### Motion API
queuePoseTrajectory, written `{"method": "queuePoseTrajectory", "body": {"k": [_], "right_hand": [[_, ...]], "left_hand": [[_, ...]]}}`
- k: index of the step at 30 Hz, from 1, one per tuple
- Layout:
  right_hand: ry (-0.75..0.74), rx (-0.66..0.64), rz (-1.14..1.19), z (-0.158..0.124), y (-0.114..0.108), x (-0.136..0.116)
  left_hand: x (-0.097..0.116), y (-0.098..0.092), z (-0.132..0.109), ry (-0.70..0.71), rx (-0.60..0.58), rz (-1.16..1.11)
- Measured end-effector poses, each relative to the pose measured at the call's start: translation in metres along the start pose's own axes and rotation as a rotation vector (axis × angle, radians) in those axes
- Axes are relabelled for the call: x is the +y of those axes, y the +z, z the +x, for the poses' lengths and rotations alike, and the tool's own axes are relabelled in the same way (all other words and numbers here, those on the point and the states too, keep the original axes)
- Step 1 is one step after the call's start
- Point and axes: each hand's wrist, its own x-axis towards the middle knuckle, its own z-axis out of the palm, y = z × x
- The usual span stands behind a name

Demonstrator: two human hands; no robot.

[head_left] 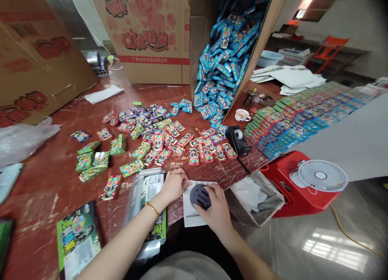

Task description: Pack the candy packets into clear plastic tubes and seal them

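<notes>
We had both hands at the near edge of the table, on one small spot. The round black disc lay on a white sheet, and the right hand was on it from the near-right side. Its fingers were wrapped over that rim and closed on the disc, so only the far-left half of the ribbed face showed. The left hand sat just left of the disc and a little farther out, close beside it but not touching it. Its fingers were bent and drawn together on the sheet's far-left corner. Whether they pinched the paper's edge or only pressed it flat, we could not tell.

So the disc lay to the right of the left fingers and directly under the right ones — the right hand was the nearer, already on it. The sheet's long axis ran away from us, from the table's edge out toward the packets; its near end reached that edge and perhaps hung a little past it.

Under the left forearm lay a silver foil pouch, just left of the sheet. Beyond both sets of fingers a litter of small printed packets covered the table, and a black tape dispenser stood beyond the right fingers, well apart from them. To the right of the right hand, off the table, an open lined bag stood close by.
</notes>
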Motion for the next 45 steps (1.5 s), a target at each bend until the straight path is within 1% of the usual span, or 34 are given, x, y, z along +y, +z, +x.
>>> {"method": "queuePoseTrajectory", "body": {"k": [5,7,9,10,11,14,15,18,22,24,29,32,38,45], "right_hand": [[0.028,-0.037,-0.047,0.006,0.0,0.003],[0.03,-0.045,-0.042,0.015,-0.006,0.005],[0.006,-0.052,-0.019,0.032,-0.014,0.008],[-0.016,-0.092,-0.009,0.043,-0.018,0.009],[-0.044,-0.163,-0.003,0.054,-0.022,0.01],[-0.136,-0.439,0.0,0.087,-0.024,0.01],[-0.155,-0.506,-0.001,0.096,-0.023,0.009],[-0.166,-0.615,-0.019,0.114,-0.017,0.006],[-0.174,-0.721,-0.05,0.123,-0.015,0.005],[-0.182,-0.733,-0.06,0.125,-0.016,0.006],[-0.17,-0.699,-0.048,0.123,-0.013,0.01],[-0.163,-0.69,-0.026,0.123,-0.012,0.013],[-0.168,-0.705,-0.001,0.126,-0.017,0.016],[-0.165,-0.678,0.027,0.127,-0.014,0.018]], "left_hand": [[0.001,-0.002,0.001,-0.017,-0.006,-0.032],[0.0,-0.002,0.001,-0.019,-0.006,-0.046],[-0.002,-0.001,0.001,-0.014,-0.004,-0.062],[-0.002,-0.001,0.001,-0.01,-0.002,-0.071],[-0.003,0.0,0.001,-0.006,0.002,-0.08],[-0.004,0.003,0.001,0.005,0.021,-0.107],[-0.004,0.004,0.0,0.008,0.031,-0.115],[-0.005,0.009,-0.002,0.017,0.059,-0.138],[-0.006,0.012,-0.005,0.029,0.079,-0.158],[-0.007,0.012,-0.004,0.038,0.075,-0.16],[-0.003,0.012,0.004,0.05,0.039,-0.152],[-0.002,0.014,0.01,0.019,0.027,-0.162],[-0.001,0.017,0.014,-0.076,0.028,-0.22],[-0.001,0.014,0.015,-0.09,0.021,-0.28]]}}
